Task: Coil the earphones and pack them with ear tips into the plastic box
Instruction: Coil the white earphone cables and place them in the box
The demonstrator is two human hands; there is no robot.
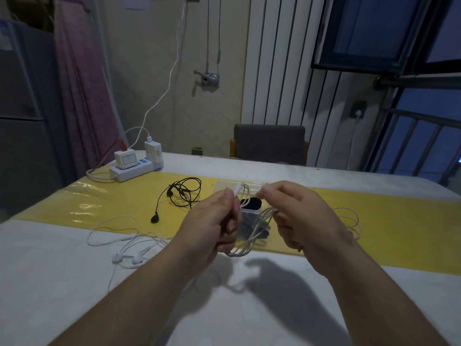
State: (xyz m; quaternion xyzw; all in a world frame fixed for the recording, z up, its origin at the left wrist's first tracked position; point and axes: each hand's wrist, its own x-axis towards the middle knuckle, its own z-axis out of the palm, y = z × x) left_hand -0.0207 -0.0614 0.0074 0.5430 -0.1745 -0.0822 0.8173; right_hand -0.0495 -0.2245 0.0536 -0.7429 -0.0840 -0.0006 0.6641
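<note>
over the table (pixel 74 283), white earphone cable (pixel 252 236) loops between both grips

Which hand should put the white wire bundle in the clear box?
Probably the right hand. The coiled white earphones hang from its fingers, just in front of the plastic box. The left hand only pinches the plug end, so it could tuck that in afterwards.

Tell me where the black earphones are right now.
Head view: black earphones lie loose on the yellow mat, left of the hands, near the power strip.
</note>
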